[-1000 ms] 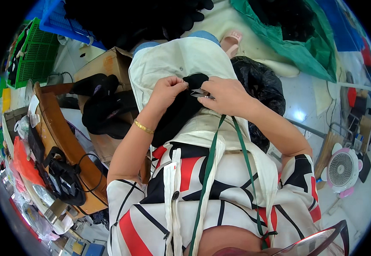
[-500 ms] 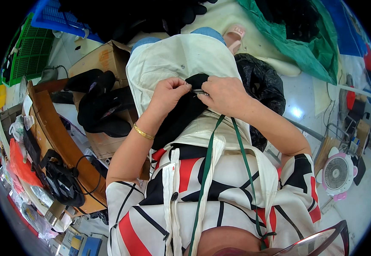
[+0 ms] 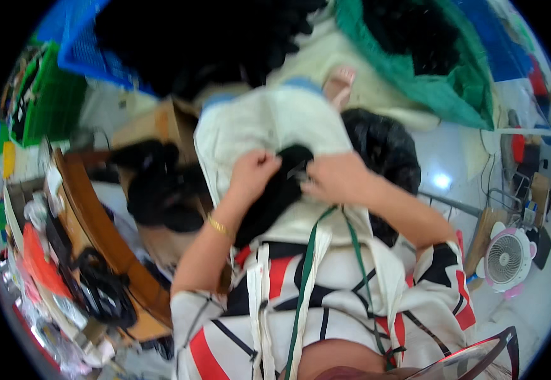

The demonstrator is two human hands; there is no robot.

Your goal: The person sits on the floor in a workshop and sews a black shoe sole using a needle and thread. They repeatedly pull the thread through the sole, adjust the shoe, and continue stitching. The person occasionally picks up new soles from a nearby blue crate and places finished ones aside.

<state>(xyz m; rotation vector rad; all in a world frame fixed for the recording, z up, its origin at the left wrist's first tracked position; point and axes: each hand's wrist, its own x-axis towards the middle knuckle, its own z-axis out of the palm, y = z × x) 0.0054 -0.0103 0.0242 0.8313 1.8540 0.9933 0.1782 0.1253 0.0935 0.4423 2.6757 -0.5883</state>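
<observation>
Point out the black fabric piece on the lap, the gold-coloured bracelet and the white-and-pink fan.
Black fabric piece [image 3: 274, 201]: head view, middle of its length.
Gold-coloured bracelet [image 3: 217, 225]: head view, visible side of the band.
White-and-pink fan [image 3: 506, 260]: head view, centre of the grille.

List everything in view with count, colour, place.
apron: one, white, centre
cloth piece: one, black, on apron
small tool: one, grey, over cloth piece, blurred
pile: one, black, top centre
crates: at least two, blue and green, upper left
sack: one, green, upper right, black things inside
plastic bag: one, black, right of apron
box: one, brown, left of apron
soft pieces: several, black, over box
table: one, brown, left
strapped bag: one, black, on table
clutter: uncounted, mixed colours, left edge, blurred
sandal: one, pink, top centre
fan: one, white and pink, right
shirt: one, white-black-red, bottom
glasses: one pair, dark, bottom right
bracelet: one, gold, left wrist
left hand: one, bare, by cloth piece
right hand: one, bare, holding small tool
</observation>
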